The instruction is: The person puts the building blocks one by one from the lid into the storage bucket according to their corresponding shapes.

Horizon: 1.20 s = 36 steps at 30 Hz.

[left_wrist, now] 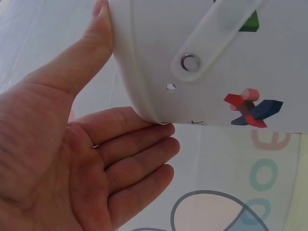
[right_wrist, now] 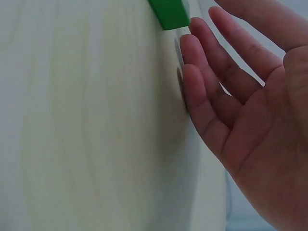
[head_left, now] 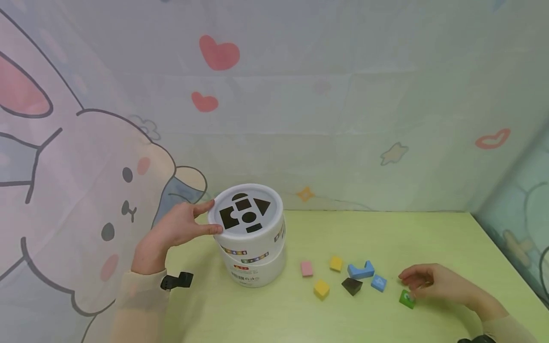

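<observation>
A white shape-sorter bucket (head_left: 253, 267) stands upright on the table, and its lid (head_left: 235, 202) has several dark cut-outs, among them a triangle and a circle. My left hand (head_left: 182, 226) touches the lid's rim from the left, thumb and index finger spread. In the left wrist view its other fingers lie nearly straight by the bucket's side and handle (left_wrist: 211, 36). At the right, my right hand (head_left: 443, 286) hovers low by a green block (head_left: 407, 298) with a printed face. The right wrist view has loosely bent fingertips right beside that green block (right_wrist: 171, 13).
Between bucket and right hand lie a pink block (head_left: 306, 268), yellow blocks (head_left: 336, 263), a blue notched block (head_left: 361, 270), a small blue block (head_left: 379, 283) and a dark block (head_left: 352, 286). A printed cloth (head_left: 343, 105) hangs behind the light green table (head_left: 364, 228).
</observation>
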Tool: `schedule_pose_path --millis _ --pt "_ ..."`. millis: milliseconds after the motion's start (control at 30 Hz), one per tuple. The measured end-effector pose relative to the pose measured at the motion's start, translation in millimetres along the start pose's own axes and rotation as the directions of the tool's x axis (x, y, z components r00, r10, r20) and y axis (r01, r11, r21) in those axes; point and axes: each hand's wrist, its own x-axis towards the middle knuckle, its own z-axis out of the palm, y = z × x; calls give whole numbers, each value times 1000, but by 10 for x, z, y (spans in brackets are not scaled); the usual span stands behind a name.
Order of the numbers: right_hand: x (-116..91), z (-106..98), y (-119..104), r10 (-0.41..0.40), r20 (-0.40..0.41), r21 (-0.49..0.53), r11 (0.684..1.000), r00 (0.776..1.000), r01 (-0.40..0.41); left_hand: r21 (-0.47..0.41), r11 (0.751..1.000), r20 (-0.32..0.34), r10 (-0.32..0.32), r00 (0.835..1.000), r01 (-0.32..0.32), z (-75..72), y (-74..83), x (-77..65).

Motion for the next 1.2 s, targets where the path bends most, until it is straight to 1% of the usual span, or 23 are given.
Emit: schedule_pose_path --millis 100,400,600,800,1133,1200 --pt "-51 25 34 9 22 29 1000 1000 -10 1 1000 -1 2 1000 -2 1 10 -8" --pt "-141 64 85 7 13 -34 999 1000 -7 -7 1000 1 5 1000 -5 16 35 12" --pt "-154 73 108 -51 13 -68 996 999 52 4 1000 -5 -2 1000 2 13 47 21" --pt "-155 60 125 -100 39 -63 993 994 102 9 1000 -7 5 1000 -5 12 40 25" --pt "-115 55 123 -59 42 -73 995 997 62 0 1000 -17 11 1000 -11 31 32 32" --pt "-111 57 115 -50 37 -72 996 998 52 -4 1000 -11 10 1000 -10 32 40 33"
